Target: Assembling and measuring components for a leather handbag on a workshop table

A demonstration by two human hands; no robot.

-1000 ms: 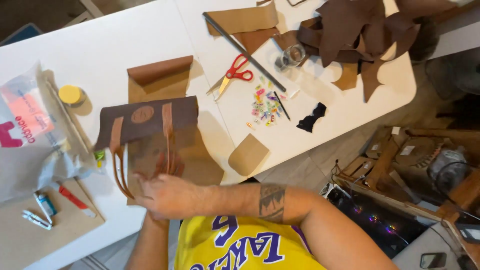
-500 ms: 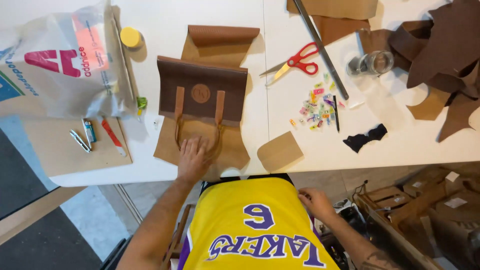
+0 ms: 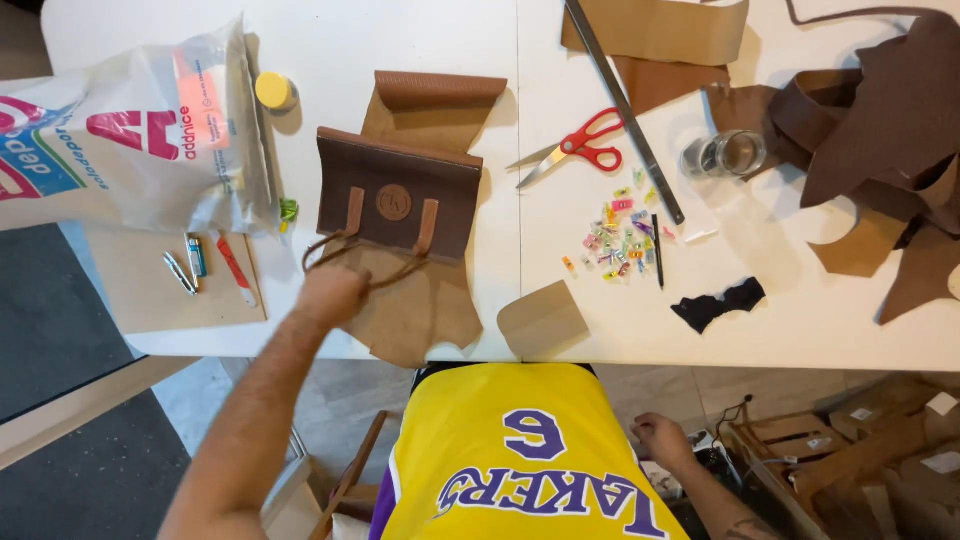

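His left hand (image 3: 332, 292) is closed on the brown leather bag's (image 3: 397, 195) straps, right hand (image 3: 660, 441) hanging loosely open below the counter (image 3: 800, 330); a tug might drag the tan sheet (image 3: 415, 310) off

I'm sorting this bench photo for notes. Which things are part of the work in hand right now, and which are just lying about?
In hand:
- left hand on the strap
- brown leather bag
- tan leather sheet under it

Lying about:
- red scissors
- metal ruler
- coloured clips
- glass jar
- yellow tub
- plastic bag
- right hand, below the table
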